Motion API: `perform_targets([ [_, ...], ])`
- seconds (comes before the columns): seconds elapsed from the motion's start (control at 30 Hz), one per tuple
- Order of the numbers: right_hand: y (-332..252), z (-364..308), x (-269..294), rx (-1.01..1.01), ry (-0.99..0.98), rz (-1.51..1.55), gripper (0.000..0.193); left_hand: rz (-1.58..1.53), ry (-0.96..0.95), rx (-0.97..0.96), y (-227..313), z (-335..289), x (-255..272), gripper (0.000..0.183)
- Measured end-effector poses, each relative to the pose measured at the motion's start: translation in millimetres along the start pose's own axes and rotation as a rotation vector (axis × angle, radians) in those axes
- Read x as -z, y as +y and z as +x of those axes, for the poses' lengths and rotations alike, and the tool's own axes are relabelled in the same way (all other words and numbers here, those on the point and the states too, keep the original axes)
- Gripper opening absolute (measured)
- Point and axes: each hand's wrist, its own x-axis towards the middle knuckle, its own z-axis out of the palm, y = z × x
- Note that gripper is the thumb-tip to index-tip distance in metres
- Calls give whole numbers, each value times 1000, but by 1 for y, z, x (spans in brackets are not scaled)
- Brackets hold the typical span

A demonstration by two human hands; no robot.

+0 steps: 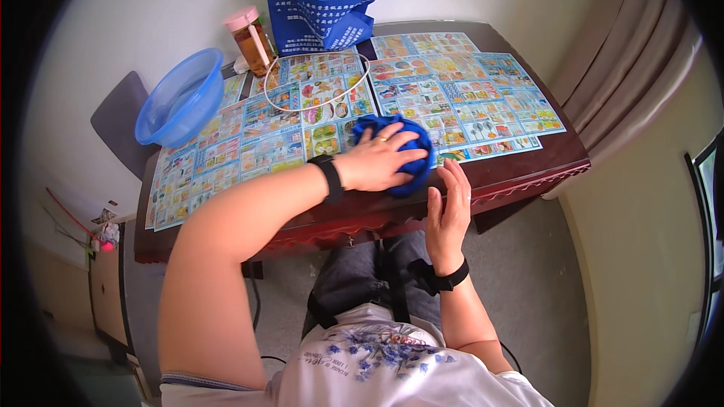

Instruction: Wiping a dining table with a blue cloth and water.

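A bunched-up blue cloth [413, 152] lies at the table's front edge, over printed paper sheets. My left hand [383, 157] presses down on it from above, fingers spread and curved over its folds; part of the cloth is hidden under the palm. Just to the right, my right hand [451, 211] is held upright by the table edge with its fingers stretched out and nothing in it. A small gap separates its fingertips from the cloth. Both wrists wear black bands.
The dark red table [528, 175] bears colourful printed sheets [483, 98]. Behind my left hand lies a thin white loop [320, 109]. Farther back stand a blue basin [185, 102], a pink-lidded pitcher of amber liquid [253, 45] and a blue bag [320, 7]. A grey chair back [121, 120] is at left.
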Motion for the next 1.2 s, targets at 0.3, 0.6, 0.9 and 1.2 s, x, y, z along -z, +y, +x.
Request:
perform_targets([
  [0.3, -15, -4, -28, 36, -126, 25, 31, 27, -56, 456, -69, -156, 23, 49],
  [0.6, -17, -7, -47, 116, -136, -252, 30, 17, -38, 647, -98, -249, 20, 53],
  [0.9, -18, -7, -50, 106, -120, -306, 26, -20, -83, 688, -96, -241, 20, 54],
  [1.2, -17, -8, -50, 104, -114, -283, 26, -28, -76, 588, -90, -184, 17, 53],
])
